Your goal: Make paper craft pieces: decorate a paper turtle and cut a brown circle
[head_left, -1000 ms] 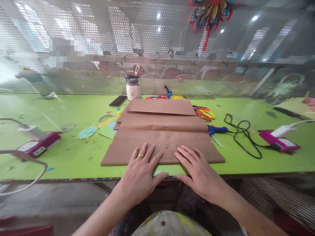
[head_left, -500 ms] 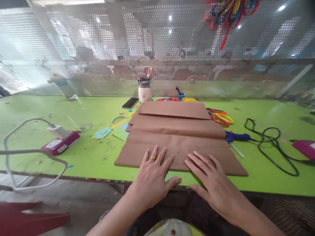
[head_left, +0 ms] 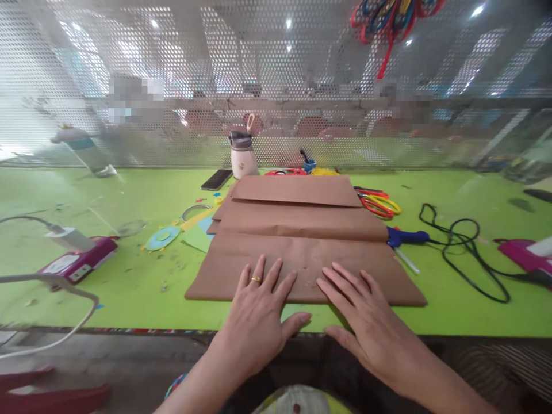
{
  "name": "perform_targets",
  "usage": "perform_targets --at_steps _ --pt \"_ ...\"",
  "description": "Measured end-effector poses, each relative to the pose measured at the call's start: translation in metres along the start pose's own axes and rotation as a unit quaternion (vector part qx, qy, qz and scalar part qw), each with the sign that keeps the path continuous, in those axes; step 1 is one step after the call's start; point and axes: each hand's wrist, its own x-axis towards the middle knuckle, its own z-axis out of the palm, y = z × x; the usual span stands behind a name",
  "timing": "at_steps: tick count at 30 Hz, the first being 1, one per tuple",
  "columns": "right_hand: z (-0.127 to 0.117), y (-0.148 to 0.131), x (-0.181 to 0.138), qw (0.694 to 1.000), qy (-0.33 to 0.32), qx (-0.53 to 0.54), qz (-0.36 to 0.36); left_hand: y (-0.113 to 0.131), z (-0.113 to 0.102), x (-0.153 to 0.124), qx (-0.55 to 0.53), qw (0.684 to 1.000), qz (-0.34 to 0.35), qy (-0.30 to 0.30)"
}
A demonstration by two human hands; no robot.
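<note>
Brown paper [head_left: 302, 221], folded in layers, lies across the middle of the green table [head_left: 142, 305]. My left hand [head_left: 259, 310] rests flat on its near edge with fingers spread; a gold ring is on one finger. Beside it my right hand [head_left: 366, 310] also lies flat on the near edge, fingers stretched out. Neither hand grips anything. A blue glue gun [head_left: 409, 237] with a white glue stick [head_left: 407, 260] sticks out from the paper's right side, its rear part partly hidden by the paper.
Scissors [head_left: 379, 204] lie right of the paper; a bottle [head_left: 244, 155] and phone [head_left: 217, 179] stand behind. Paper cutouts [head_left: 163, 237] lie left. Purple power strips [head_left: 80, 261] with cables sit at both sides. A perforated metal panel [head_left: 267, 69] closes off the back.
The view has shifted slightly to the right, so everything appears further left. Both hands stay flat on the brown paper, with no visible change in their hold.
</note>
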Motion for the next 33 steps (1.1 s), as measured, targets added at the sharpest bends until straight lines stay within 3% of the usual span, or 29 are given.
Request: perform_targets --at_steps 11,18,33 --pt "-0.006 -0.004 0.008 0.997 -0.058 0.037 0.032 -0.003 0.007 0.0 0.018 1.0 0.0 0.024" --pt "-0.016 -0.011 0.006 0.996 -0.04 0.071 0.029 -0.006 0.011 0.001 0.032 0.999 0.008 0.037" --pt "-0.023 -0.023 0.009 0.99 -0.073 0.12 0.013 -0.011 0.012 0.006 0.042 0.997 0.02 0.062"
